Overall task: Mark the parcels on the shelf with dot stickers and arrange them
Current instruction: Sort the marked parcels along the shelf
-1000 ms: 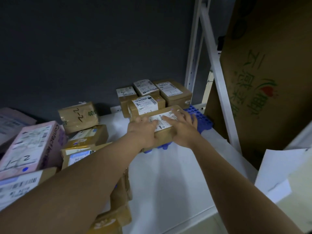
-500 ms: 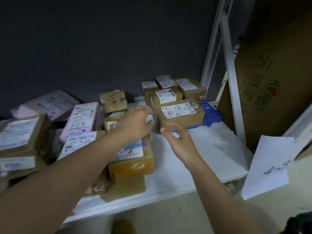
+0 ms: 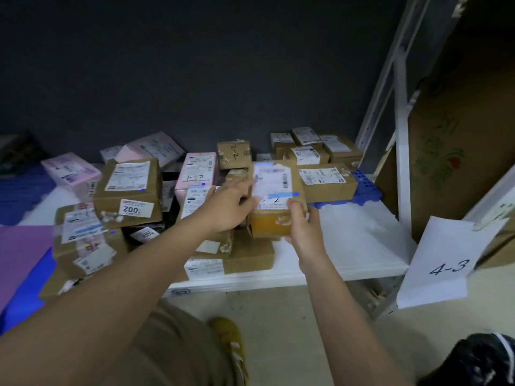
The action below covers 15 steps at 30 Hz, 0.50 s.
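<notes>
Both hands [image 3: 231, 207] grip parcel [image 3: 274, 199], label up

— Where are we, then?

— A parcel storeroom, by the look of it. A white metal shelf [image 3: 348, 246] stands against a dark wall, and taped cardboard parcels [image 3: 128, 188] with printed shipping labels are heaped across its left side.

— Anything else?

— A paper sign [image 3: 443, 263] reading "4-3" hangs at the shelf's right end, beside a big cardboard carton [image 3: 457, 151].
</notes>
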{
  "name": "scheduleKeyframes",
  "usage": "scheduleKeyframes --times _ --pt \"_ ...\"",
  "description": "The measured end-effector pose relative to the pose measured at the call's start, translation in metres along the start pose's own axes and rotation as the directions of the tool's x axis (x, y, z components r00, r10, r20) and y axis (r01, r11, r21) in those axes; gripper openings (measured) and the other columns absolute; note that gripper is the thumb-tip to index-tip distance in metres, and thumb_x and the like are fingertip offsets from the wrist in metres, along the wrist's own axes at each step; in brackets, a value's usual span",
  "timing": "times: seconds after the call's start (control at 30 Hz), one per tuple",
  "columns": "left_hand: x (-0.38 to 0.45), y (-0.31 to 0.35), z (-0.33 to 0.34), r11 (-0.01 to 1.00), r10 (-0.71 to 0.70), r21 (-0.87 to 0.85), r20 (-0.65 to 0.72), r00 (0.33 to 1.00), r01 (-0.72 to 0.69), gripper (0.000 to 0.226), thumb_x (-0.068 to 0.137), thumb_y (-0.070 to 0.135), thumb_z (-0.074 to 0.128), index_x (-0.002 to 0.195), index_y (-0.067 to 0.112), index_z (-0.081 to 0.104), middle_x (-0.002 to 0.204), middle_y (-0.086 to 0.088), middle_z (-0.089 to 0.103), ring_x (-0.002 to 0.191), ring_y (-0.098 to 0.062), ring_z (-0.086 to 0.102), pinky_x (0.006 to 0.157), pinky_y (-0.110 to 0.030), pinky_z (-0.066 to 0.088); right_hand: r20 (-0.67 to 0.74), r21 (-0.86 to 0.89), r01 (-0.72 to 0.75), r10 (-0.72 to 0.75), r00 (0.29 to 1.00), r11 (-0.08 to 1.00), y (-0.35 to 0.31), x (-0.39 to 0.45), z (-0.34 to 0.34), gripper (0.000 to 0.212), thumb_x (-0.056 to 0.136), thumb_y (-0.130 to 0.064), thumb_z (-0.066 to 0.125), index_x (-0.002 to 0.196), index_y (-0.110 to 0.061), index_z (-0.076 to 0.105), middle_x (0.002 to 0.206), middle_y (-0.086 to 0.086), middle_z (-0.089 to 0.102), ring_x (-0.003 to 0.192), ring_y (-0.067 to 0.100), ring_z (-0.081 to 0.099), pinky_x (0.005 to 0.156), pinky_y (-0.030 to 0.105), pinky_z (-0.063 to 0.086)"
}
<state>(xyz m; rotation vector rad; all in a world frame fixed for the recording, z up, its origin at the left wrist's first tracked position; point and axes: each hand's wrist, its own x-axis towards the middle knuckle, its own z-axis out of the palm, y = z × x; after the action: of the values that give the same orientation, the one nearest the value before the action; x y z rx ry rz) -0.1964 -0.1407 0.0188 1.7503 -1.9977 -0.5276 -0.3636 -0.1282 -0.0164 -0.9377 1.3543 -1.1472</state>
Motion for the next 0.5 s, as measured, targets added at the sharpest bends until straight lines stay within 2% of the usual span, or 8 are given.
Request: scheduleKeyframes --times 0.07,0.13,0.2,0.3,0.33,0.43,0.5 --pt "-0.024 0.009 -0.023 0.973 -0.016 -0.233 -0.092 0.996 -0.006 0.052 0.097 0.047 0.041 0.145 0.032 0.029 0.142 0.017 0.035 0.132 -0.007 0.034 0.111 -0.032 0.028 0.029 -0.001 0.136 -0.136 0.990 0.991 -0.018 -0.022 0.011 0.042 0.090 -0.048 0.055 0.129 -0.035 0.044 0.112 -0.016 0.062 0.102 0.005 0.061 0.092 0.036 0.050" --pt "-0.052 0.009 -0.052 0.930 -0.068 -0.368 -0.155 0.986 0.006 0.046 0.099 0.044 0.039 0.143 0.033 0.030 0.134 0.017 0.043 0.124 -0.006 0.042 0.100 -0.027 0.035 0.110 -0.030 0.201 -0.197 0.974 0.979 -0.036 -0.045 0.035 0.036 0.090 -0.051 0.054 0.123 -0.037 0.045 0.107 -0.020 0.062 0.099 0.002 0.061 0.092 0.036 0.051" --pt "-0.080 -0.004 -0.084 0.891 -0.148 -0.454 -0.226 0.963 0.031 0.047 0.099 0.045 0.037 0.143 0.029 0.029 0.129 0.014 0.048 0.117 -0.007 0.048 0.091 -0.021 0.039 0.200 -0.057 0.205 -0.190 0.961 0.977 -0.048 -0.064 0.074 0.036 0.087 -0.057 0.054 0.117 -0.038 0.047 0.109 -0.015 0.064 0.099 0.006 0.063 0.094 0.039 0.051" --pt "-0.125 -0.044 -0.132 0.813 -0.284 -0.581 -0.346 0.894 0.033 0.042 0.100 0.037 0.039 0.139 0.021 0.034 0.121 0.012 0.052 0.101 -0.005 0.052 0.067 -0.004 0.041 0.323 -0.113 0.173 -0.129 0.938 0.978 -0.053 -0.097 0.150 0.046 0.079 -0.069 0.054 0.114 -0.038 0.051 0.114 -0.012 0.061 0.103 0.010 0.060 0.097 0.042 0.047" --pt "-0.141 -0.062 -0.148 0.794 -0.333 -0.607 -0.378 0.864 0.040 0.042 0.100 0.037 0.041 0.138 0.020 0.035 0.121 0.011 0.052 0.099 -0.006 0.053 0.065 -0.005 0.042 0.373 -0.122 0.162 -0.106 0.922 0.979 -0.054 -0.112 0.176 0.046 0.081 -0.068 0.054 0.115 -0.037 0.049 0.112 -0.014 0.061 0.101 0.009 0.059 0.098 0.040 0.046" --pt "-0.187 -0.121 -0.189 0.745 -0.479 -0.657 -0.413 0.774 0.111 0.050 0.098 0.042 0.043 0.136 0.014 0.027 0.121 0.002 0.050 0.097 -0.010 0.055 0.074 -0.019 0.044 0.507 -0.158 0.159 -0.058 0.860 0.974 -0.048 -0.147 0.256 0.039 0.086 -0.061 0.053 0.115 -0.035 0.047 0.103 -0.014 0.063 0.096 0.009 0.060 0.095 0.039 0.047" --pt "-0.214 -0.163 -0.210 0.705 -0.573 -0.692 -0.428 0.699 0.154 0.046 0.097 0.047 0.043 0.127 0.015 0.028 0.115 0.000 0.052 0.087 -0.007 0.055 0.070 -0.023 0.043 0.561 -0.206 0.179 -0.034 0.827 0.962 -0.040 -0.167 0.311 0.052 0.083 -0.063 0.052 0.123 -0.030 0.049 0.109 -0.008 0.064 0.099 0.013 0.061 0.095 0.041 0.046"
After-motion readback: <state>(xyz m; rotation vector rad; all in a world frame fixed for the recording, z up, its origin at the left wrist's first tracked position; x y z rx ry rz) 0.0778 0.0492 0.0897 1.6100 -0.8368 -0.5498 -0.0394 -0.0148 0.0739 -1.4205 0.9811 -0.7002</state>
